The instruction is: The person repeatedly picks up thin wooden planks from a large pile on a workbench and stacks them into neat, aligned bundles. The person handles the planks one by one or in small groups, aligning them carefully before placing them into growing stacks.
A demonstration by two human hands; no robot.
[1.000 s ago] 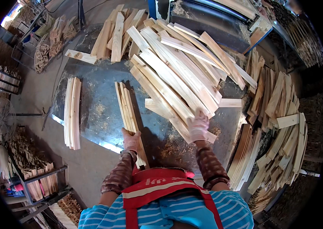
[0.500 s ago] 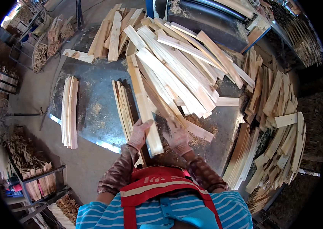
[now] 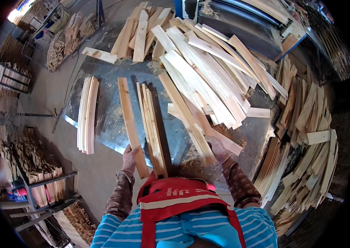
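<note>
My left hand (image 3: 130, 158), in a pale work glove, is closed round the near end of a flat wooden board (image 3: 130, 120). That board slants away from me just left of a small stack of narrow boards (image 3: 153, 128). My gloved right hand (image 3: 219, 150) is closed on the near end of another wooden board (image 3: 186, 118), which points away and to the left. Partly under this board lie loose boards (image 3: 224, 139). Beyond my right hand is a large fanned heap of pale boards (image 3: 212, 82) on the dark metal table (image 3: 111, 99).
A neat stack of boards (image 3: 87, 115) lies on the table's left edge. More boards (image 3: 142, 35) lie at the far side, near a dark machine (image 3: 241, 31). On the right are a brown-sided stack (image 3: 270, 169) and a big timber pile (image 3: 307, 165). A fan (image 3: 9, 111) stands far left.
My left hand has carried its board leftward, over to the left side of the narrow stack. My right hand has moved right and now grips a board near its end. The view has shifted slightly.
</note>
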